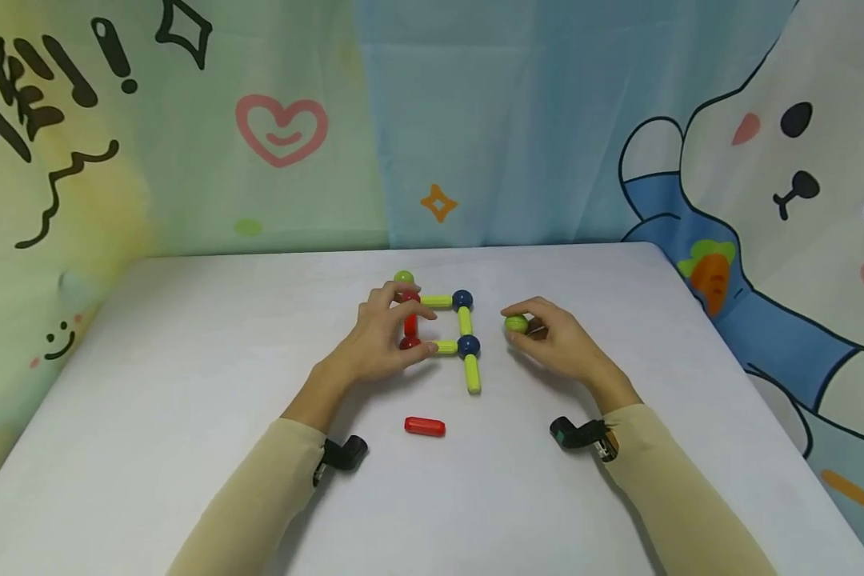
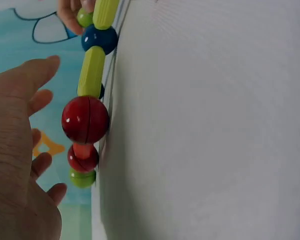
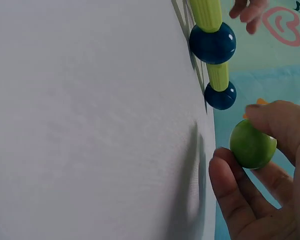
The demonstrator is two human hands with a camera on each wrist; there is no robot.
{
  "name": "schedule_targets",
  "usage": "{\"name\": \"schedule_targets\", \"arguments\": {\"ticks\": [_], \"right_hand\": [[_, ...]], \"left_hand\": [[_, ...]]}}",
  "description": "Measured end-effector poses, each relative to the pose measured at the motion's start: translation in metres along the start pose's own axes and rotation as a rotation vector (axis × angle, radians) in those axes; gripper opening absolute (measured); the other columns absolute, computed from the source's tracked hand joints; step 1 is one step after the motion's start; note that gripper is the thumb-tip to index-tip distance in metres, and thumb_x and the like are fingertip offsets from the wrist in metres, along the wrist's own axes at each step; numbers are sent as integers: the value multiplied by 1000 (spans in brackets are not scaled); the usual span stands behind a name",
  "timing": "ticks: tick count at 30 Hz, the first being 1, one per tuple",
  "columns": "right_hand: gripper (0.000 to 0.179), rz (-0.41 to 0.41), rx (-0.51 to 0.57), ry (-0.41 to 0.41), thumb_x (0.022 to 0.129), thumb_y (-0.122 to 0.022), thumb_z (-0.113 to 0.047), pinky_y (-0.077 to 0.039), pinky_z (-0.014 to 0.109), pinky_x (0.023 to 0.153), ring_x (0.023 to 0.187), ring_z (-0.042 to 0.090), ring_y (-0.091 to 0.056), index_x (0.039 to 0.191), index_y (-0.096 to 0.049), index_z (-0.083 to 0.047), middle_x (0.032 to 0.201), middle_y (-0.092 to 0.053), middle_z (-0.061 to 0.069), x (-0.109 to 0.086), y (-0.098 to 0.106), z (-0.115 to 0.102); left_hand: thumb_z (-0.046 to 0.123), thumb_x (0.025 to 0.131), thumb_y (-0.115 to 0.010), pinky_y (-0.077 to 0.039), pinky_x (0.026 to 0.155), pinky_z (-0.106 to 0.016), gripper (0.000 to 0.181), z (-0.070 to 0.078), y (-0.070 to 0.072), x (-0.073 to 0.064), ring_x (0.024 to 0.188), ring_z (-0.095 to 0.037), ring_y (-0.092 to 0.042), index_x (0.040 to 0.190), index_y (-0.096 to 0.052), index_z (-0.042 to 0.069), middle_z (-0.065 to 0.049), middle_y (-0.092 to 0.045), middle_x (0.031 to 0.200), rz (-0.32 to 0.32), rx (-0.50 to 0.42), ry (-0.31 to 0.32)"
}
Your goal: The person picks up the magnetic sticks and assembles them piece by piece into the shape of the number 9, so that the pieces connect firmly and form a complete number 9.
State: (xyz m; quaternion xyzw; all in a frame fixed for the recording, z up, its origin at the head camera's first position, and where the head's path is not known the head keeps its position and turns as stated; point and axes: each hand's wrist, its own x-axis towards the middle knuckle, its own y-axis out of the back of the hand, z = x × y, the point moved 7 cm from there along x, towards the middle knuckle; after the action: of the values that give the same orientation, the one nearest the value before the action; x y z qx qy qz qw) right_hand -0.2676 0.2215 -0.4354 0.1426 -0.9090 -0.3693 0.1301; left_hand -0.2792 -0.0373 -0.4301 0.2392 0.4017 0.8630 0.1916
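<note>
My right hand (image 1: 558,346) pinches a green ball (image 3: 253,144) between thumb and fingers, just above the table. To its left lies a square of balls and rods: two blue balls (image 1: 468,345), two red balls (image 2: 85,120), yellow-green rods (image 1: 465,322) and a red rod (image 1: 410,326). One more yellow-green rod (image 1: 473,374) sticks out toward me from the near blue ball. Another green ball (image 1: 403,276) sits beyond the far red ball. My left hand (image 1: 382,336) hovers by the red side, fingers spread; the left wrist view shows it holding nothing.
A loose red rod (image 1: 425,426) lies on the white table (image 1: 187,384), nearer to me than the square. Behind the table hangs a printed curtain (image 1: 504,120). Dark wrist cameras (image 1: 346,454) stick out from both sleeves.
</note>
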Motion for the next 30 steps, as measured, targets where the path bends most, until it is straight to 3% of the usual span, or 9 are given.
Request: {"name": "schedule_targets", "arguments": {"ticks": [9, 16, 22, 30], "right_hand": [[47, -75, 0, 22, 92, -70, 0, -57, 47, 92, 105, 31, -68, 137, -60, -7, 131, -60, 11, -10, -7, -11], [45, -69, -17, -1, 93, -70, -4, -57, 44, 91, 103, 26, -67, 136, -59, -10, 130, -61, 8, -17, -5, -10], [43, -81, 26, 18, 93, -73, -6, -57, 39, 85, 96, 22, -67, 134, -60, -8, 124, -65, 9, -22, -5, -11], [38, -116, 31, -19, 93, -75, -13, -57, 37, 86, 98, 18, -68, 129, -62, -11, 118, -68, 3, -29, -7, -12]], "left_hand": [[35, 86, -79, -32, 95, -47, 36, 18, -13, 6, 140, -29, -31, 120, -71, 26, -1, -46, 150, -92, 85, -87], [36, 86, -78, -33, 98, -48, 36, 32, -23, 13, 137, -25, -35, 121, -71, 31, 1, -48, 150, -175, 178, -139], [31, 87, -77, -33, 101, -52, 36, 38, -27, 15, 139, -24, -35, 122, -71, 35, 2, -48, 149, -203, 214, -172], [22, 89, -76, -33, 101, -51, 35, 49, -33, 15, 140, -26, -34, 120, -71, 35, 4, -50, 148, -248, 232, -242]]}}
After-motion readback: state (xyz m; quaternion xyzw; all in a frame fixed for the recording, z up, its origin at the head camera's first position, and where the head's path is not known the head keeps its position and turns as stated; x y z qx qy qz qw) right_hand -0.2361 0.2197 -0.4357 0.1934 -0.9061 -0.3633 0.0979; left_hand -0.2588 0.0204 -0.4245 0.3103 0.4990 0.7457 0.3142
